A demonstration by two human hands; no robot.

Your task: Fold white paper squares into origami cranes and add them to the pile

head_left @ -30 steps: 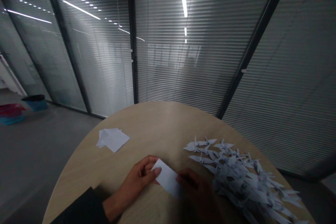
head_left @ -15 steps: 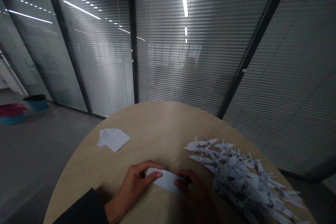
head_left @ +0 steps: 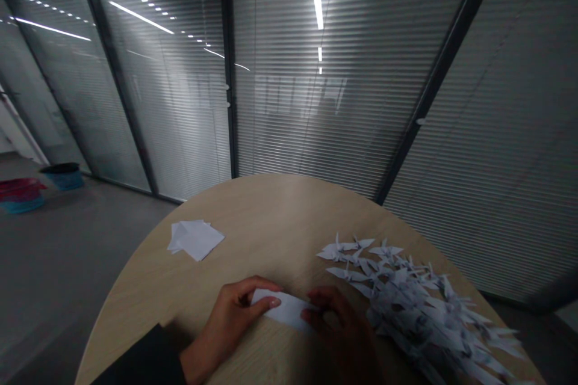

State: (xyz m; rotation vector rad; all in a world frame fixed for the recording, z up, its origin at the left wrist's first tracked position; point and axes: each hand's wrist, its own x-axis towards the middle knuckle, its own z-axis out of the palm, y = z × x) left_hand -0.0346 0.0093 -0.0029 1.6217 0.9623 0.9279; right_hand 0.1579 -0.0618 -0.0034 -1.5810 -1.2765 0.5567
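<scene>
— So where is the small folded white paper rectangle lying?

— Flat on the round pale wooden table, near the front edge, directly before the person. The left hand has its thumb and forefinger closed on the left end, the thumb tip resting on top. The right hand covers the right end with its fingertips.

— Is the right hand pinching or only pressing?

— I cannot tell; it is dark and partly blurred. The fingers are bent down onto the sheet, and that is all that shows.

— Why hold it at both ends?

— My guess is that thin paper slides and springs open. Pinned at both ends against a hard top, it stays flat and its edges stay aligned.

— And the rest of the table?

— A loose stack of flat white paper squares lies well to the left, far from the hands. A large heap of white folded paper cranes spreads along the right, just beside the right hand. Flat sheets lie on one side and folded shapes on the other, so the bare middle looks like a working space.

— Beyond the table?

— Glass walls with grey slatted blinds, and a blue tub on the floor at far left.
</scene>
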